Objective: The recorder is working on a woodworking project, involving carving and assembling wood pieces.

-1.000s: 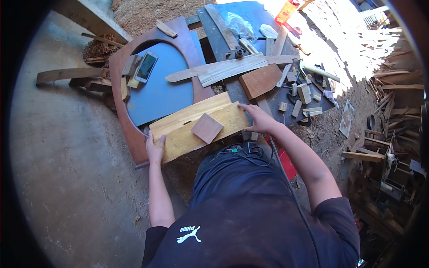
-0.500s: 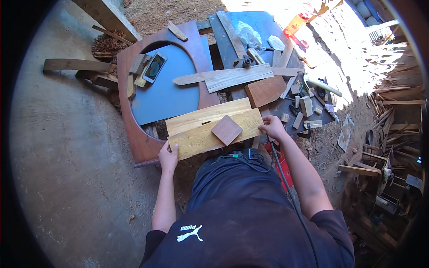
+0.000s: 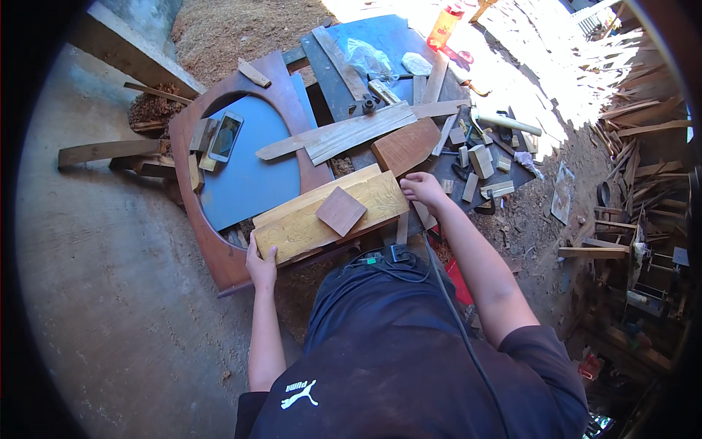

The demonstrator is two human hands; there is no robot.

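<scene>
A long yellow carved wooden plank (image 3: pixel 307 219) lies across my lap and the edge of a reddish-brown oval wooden frame (image 3: pixel 219 252). My left hand (image 3: pixel 261 267) grips the plank's near left end. My right hand (image 3: pixel 423 188) holds its far right end. A small square brown wood block (image 3: pixel 341 211) rests loose on top of the plank between my hands. A second, paler board (image 3: pixel 314 196) lies flush along the plank's far side.
A phone (image 3: pixel 225 136) lies on the blue sheet (image 3: pixel 248 175) inside the frame. Planks (image 3: pixel 351 132), a curved brown board (image 3: pixel 406 146), small offcuts (image 3: pixel 479 161), an orange bottle (image 3: pixel 444 25) and a black cable (image 3: pixel 446 293) surround me. Scrap timber piles up at right.
The plank and both hands have shifted slightly right and down in the view as my head moved; the grip on both ends stays the same and the small block still sits on top.
</scene>
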